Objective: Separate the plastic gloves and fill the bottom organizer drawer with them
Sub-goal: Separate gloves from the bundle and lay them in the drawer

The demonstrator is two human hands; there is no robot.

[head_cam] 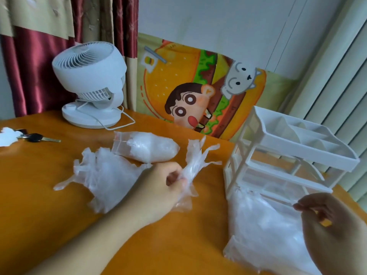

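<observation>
My left hand (164, 187) grips a crumpled clear plastic glove (195, 161) above the orange table, its fingers sticking up to the right. A loose heap of plastic gloves (103, 175) lies just left of that hand. Behind it lies a clear bag of gloves (147, 148). The white organizer (288, 151) stands at the right. Its bottom drawer (264, 231) is pulled out toward me and piled with gloves. My right hand (329, 221) hovers over the drawer's right side, fingers curled with thumb and fingertips pinched together; whether it holds thin plastic I cannot tell.
A white desk fan (91, 84) with its cord stands at the back left. Keys (37, 137) and a white scrap (7, 135) lie at the far left edge. A cartoon burger cushion (198, 86) leans behind the table (49, 225).
</observation>
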